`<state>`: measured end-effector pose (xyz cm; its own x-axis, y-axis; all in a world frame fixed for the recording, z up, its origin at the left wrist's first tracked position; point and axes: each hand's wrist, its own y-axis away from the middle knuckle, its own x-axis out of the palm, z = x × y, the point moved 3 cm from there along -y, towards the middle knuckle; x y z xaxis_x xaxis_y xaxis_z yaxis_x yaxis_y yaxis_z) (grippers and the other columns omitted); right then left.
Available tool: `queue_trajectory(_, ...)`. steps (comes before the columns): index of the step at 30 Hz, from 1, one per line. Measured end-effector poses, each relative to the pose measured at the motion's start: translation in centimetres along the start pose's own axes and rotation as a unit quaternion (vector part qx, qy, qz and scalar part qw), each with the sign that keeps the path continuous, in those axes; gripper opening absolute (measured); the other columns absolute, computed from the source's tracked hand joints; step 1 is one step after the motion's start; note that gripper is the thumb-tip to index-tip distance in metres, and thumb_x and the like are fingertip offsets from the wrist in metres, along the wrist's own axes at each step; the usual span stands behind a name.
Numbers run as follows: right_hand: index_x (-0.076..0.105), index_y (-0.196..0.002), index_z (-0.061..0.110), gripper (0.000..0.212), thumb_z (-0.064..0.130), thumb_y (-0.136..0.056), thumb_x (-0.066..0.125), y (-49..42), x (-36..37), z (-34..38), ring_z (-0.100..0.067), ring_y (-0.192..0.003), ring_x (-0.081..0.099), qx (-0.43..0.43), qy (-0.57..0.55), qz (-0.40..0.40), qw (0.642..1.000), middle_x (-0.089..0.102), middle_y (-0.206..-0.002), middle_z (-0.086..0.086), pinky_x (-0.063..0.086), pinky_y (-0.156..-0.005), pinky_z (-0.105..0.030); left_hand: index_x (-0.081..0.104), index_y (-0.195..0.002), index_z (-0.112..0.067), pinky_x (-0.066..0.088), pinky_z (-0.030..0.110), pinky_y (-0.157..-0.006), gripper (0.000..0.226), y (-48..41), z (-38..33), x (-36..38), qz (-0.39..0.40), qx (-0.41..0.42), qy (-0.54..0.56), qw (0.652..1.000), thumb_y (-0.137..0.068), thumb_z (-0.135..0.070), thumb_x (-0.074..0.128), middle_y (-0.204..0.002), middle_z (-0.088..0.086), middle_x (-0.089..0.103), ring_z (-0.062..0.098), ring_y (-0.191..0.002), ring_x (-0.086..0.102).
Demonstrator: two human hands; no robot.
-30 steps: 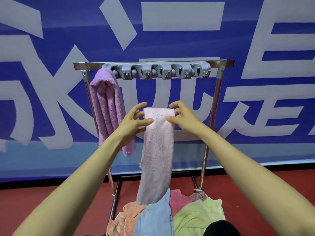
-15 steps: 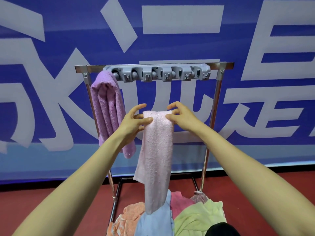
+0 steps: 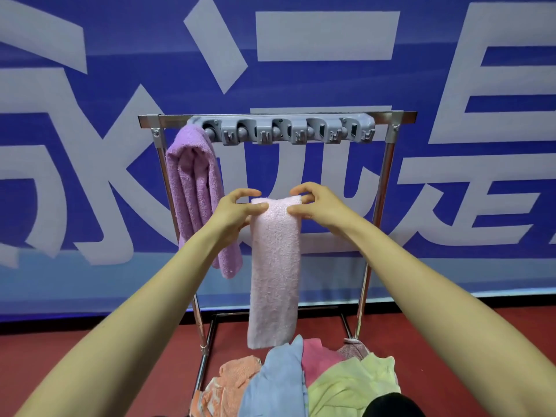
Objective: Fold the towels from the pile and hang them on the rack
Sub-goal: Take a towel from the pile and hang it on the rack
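Note:
A light pink towel (image 3: 275, 266), folded into a long narrow strip, hangs straight down in front of the rack. My left hand (image 3: 237, 212) pinches its top left corner and my right hand (image 3: 316, 206) pinches its top right corner. The metal rack (image 3: 388, 152) stands behind, its top bar carrying a grey clip holder (image 3: 285, 130). A folded purple towel (image 3: 195, 191) hangs over the left end of the bar. Below lies the pile of towels (image 3: 301, 383) in orange, blue, pink and yellow-green.
A blue banner (image 3: 90, 145) with large white characters fills the wall behind the rack. The floor (image 3: 75, 356) is red. A dark rounded object (image 3: 391, 406) shows at the bottom edge by the pile.
The pink towel's lower end has lifted off the pile and now hangs straight and free. Both hands stay at its top corners.

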<state>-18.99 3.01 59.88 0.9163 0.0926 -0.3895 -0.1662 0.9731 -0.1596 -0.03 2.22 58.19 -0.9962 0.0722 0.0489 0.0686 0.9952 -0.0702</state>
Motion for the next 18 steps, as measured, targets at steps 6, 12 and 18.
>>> queue_trajectory(6, 0.064, -0.103, 0.018, 0.020, 0.017, -0.083, 0.068, 0.7, 0.2, 0.6, -0.011, -0.082, 0.056, -0.053, 0.234, -0.001, 0.971, 0.060, -0.093, 0.004, 0.042, -0.065, -0.021, 0.062, -0.109, -0.021, 0.052, 0.034, -0.091, 0.042, -0.3, 0.2, -0.1, 0.064, 0.060, -0.104, 0.991, -0.081, 0.011, 0.066, -0.116, 0.012, 0.060, 0.023, -0.102, 0.061)
queue_trajectory(12, 0.069, -0.084, 0.004, 0.028, 0.030, -0.076, 0.064, 1.2, 1.2, 1.9, -0.020, -0.066, 0.051, -0.066, 0.338, -0.011, 0.939, 0.067, -0.080, -0.012, 0.042, -0.059, -0.036, 0.053, -0.126, -0.016, 0.051, 0.031, -0.085, 0.050, -1.3, 0.2, 0.6, 0.084, 0.043, -0.133, 0.987, -0.085, 0.012, 0.052, -0.112, 0.011, 0.055, 0.020, -0.095, 0.058)
queue_trajectory(18, 0.068, -0.084, 0.006, 0.044, 0.050, -0.086, 0.061, 2.2, 0.2, 1.9, -0.011, -0.064, 0.052, -0.023, 0.264, 0.088, 0.960, 0.060, -0.071, 0.003, 0.043, -0.063, -0.024, 0.059, -0.112, -0.014, 0.046, 0.026, -0.074, 0.041, -0.9, -0.2, 0.9, 0.146, 0.007, -0.082, 0.986, -0.085, 0.014, 0.046, -0.103, 0.015, 0.058, 0.019, -0.083, 0.057)
